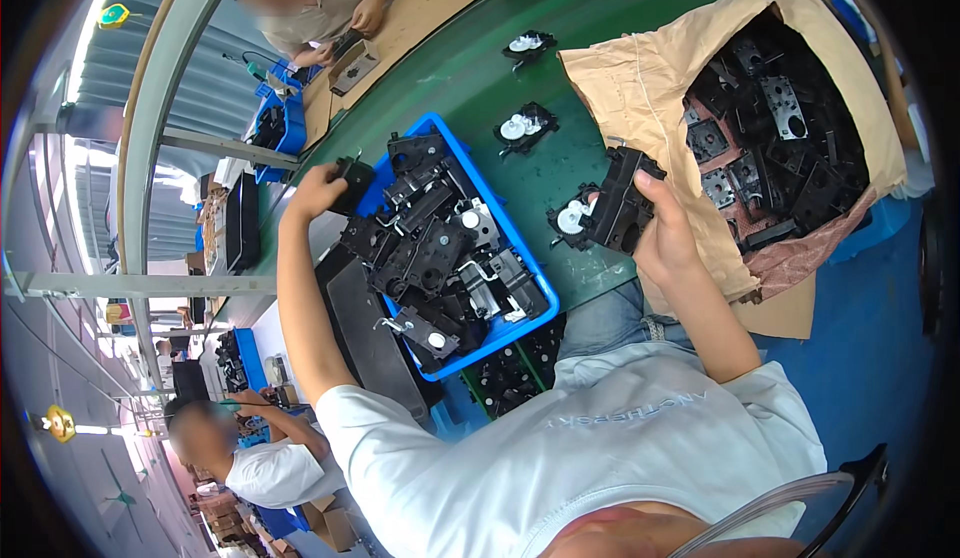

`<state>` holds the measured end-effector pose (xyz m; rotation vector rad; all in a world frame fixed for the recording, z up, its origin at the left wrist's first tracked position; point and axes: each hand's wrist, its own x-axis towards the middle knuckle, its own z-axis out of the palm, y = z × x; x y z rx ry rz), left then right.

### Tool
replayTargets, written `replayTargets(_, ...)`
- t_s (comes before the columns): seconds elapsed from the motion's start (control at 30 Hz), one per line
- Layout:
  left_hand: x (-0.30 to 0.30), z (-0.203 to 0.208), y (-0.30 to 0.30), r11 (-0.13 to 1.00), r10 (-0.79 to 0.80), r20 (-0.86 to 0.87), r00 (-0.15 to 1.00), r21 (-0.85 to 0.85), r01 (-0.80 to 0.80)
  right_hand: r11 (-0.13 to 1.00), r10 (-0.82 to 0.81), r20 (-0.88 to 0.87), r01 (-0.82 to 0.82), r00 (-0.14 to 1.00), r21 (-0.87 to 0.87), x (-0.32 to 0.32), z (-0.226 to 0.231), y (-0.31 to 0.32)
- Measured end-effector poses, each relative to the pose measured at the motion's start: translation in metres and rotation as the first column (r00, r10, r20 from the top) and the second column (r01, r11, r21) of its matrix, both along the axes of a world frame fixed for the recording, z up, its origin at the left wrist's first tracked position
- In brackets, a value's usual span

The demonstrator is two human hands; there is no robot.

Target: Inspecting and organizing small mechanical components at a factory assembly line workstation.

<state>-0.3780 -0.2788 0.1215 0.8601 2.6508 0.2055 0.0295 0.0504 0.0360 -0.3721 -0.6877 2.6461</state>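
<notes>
My right hand [662, 233] is closed around a black plastic housing [622, 203], thumb on its near side, raised over the green table. Partly behind it shows a black assembly with a white gear [572, 218]. At the left, my left hand [318, 193] grips another black plastic part [352, 184] by the far left corner of a blue bin [545, 303]; the fingers on its far side are partly hidden. Jumbled black mechanism parts [430, 258], some with metal plates and white wheels, fill the bin.
Two more white-geared assemblies, a nearer one [525, 128] and a farther one [528, 46], lie on the green table [440, 88]. At the right, a brown paper-lined sack [640, 73] holds many black parts. Across the table sits a co-worker [320, 3]; another person [270, 468] works at left.
</notes>
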Motion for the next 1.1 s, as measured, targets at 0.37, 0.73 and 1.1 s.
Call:
replayTargets(0.37, 0.033, 0.002, -0.012, 0.503, 0.037, 0.456, 0.889, 0.761, -0.411, 0.968, 0.094, -0.051, -0.079, 0.994, 0.238, -0.104, 0.038, -0.025)
replayTargets(0.73, 0.047, 0.012, -0.013, 0.498, 0.187, -0.040, 0.982, 0.865, -0.060, 0.063, 0.076, -0.020, 0.015, 0.997, 0.998, -0.321, 0.035, -0.114)
replayTargets(1.1, 0.055, 0.005, 0.003, 0.313, 0.151, 0.097, 0.984, 0.939, -0.141, 0.520, 0.492, -0.195, -0.107, 0.848, 0.848, -0.342, 0.059, -0.130)
